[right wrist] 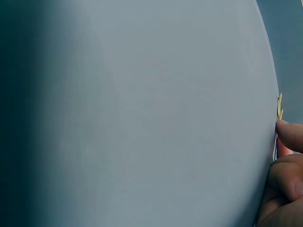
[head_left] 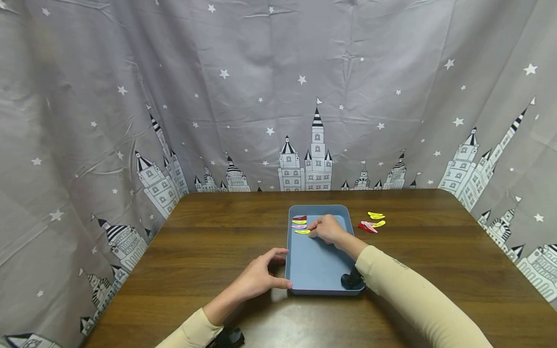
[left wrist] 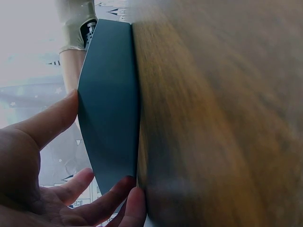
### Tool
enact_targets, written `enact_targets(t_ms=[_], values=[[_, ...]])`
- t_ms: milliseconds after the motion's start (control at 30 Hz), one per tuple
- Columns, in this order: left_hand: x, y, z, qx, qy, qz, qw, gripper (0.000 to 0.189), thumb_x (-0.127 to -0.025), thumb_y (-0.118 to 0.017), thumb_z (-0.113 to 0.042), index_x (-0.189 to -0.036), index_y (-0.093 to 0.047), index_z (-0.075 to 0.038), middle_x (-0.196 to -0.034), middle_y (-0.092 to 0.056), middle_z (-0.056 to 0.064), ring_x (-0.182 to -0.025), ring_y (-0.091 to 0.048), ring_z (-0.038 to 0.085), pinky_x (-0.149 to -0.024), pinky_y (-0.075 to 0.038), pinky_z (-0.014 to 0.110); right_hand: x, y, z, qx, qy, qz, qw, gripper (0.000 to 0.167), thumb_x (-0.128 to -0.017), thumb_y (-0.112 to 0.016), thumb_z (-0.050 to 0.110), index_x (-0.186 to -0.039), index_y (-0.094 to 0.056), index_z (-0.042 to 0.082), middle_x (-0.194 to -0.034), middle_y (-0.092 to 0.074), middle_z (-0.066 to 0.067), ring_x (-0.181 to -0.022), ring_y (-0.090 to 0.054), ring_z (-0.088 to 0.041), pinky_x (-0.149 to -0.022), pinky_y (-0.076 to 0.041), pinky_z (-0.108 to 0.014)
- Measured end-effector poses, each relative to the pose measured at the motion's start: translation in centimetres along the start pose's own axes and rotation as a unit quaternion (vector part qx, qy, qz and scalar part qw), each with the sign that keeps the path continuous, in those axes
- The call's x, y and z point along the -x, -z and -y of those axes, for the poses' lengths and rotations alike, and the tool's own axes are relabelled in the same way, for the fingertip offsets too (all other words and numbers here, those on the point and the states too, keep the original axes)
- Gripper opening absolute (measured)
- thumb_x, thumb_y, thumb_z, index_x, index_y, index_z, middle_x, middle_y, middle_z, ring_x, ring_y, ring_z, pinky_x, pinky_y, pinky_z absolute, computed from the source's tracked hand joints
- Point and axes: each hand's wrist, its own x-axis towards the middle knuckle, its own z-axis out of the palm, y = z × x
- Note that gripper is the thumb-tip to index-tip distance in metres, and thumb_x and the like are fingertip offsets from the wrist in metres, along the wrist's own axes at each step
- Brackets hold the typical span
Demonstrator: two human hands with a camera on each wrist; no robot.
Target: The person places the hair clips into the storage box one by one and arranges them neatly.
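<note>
Tray: a shallow blue-grey tray (head_left: 319,263) with rounded corners lies flat on a brown wooden table (head_left: 217,217), its long sides running away from the person.
Clips in the tray: near the far left corner I see a column of hair clips lying crosswise. From the far end come a red clip (head_left: 300,218), a yellow clip (head_left: 299,222) and a pink clip (head_left: 299,226); nearest the person is a second yellow clip (head_left: 302,232), set slightly to the right of the others.
Right hand: from my remote seat I see the right hand (head_left: 327,228) reach over the tray, thumb and fingertips together, pinching the right end of that second yellow clip.
Left hand: the left hand (head_left: 260,276) is spread along the tray's left wall, thumb touching near the close left corner, fingers against the outside.
Loose clips: on the table just right of the tray, two yellow clips (head_left: 376,215) lie near a small cluster of red, pink and yellow clips (head_left: 369,225).
Wrists: cream sleeves (head_left: 417,290); a black device (head_left: 350,280) at the right wrist shows over the tray's near right corner.
Backdrop: a grey curtain (head_left: 243,72) printed with white stars and castles.
</note>
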Motion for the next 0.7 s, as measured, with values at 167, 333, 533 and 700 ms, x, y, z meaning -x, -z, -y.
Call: enact_targets(t_ms=[167,333,533,700], values=[[-0.01,0.02,-0.03,0.0,-0.002,-0.001,1.0,0.079,-0.075,-0.089,-0.034,-0.142,-0.053,-0.013,-0.129,-0.067,0.013,-0.126,-0.058,0.033,-0.104,-0.04,0.058,-0.03,-0.13,0.05,0.003,0.002,-0.004,1.0,0.006,-0.089,-0.073,0.006,-0.094,-0.075,0.005,-0.09,-0.07,-0.008,-0.041,-0.031,-0.009,-0.042,-0.026,-0.024],[-0.01,0.01,0.04,-0.003,-0.008,-0.001,1.0,0.079,-0.075,-0.089,-0.034,-0.141,-0.053,-0.013,-0.128,-0.067,0.013,-0.125,-0.059,0.032,-0.104,-0.041,0.057,0.14,-0.37,0.35,0.011,0.009,-0.011,0.9998,0.005,-0.089,-0.073,0.007,-0.093,-0.076,0.005,-0.095,-0.069,-0.009,-0.048,-0.036,-0.012,-0.046,-0.028,-0.025],[0.05,-0.07,0.06,-0.009,-0.009,-0.007,0.9999,0.078,-0.074,-0.089,-0.035,-0.141,-0.054,-0.014,-0.127,-0.068,0.012,-0.124,-0.059,0.032,-0.103,-0.042,0.056,0.38,-0.5,0.55,0.01,0.012,-0.013,0.9998,0.005,-0.089,-0.073,0.007,-0.093,-0.076,0.005,-0.101,-0.069,-0.01,-0.063,-0.045,-0.017,-0.051,-0.031,-0.028],[0.03,-0.03,-0.03,-0.009,-0.009,-0.006,0.9999,0.078,-0.074,-0.089,-0.035,-0.141,-0.054,-0.014,-0.128,-0.068,0.012,-0.124,-0.059,0.032,-0.103,-0.042,0.056,0.33,-0.48,0.46,0.013,0.015,-0.016,0.9997,0.005,-0.089,-0.074,0.008,-0.092,-0.076,0.006,-0.102,-0.07,-0.009,-0.079,-0.054,-0.021,-0.058,-0.036,-0.029]])
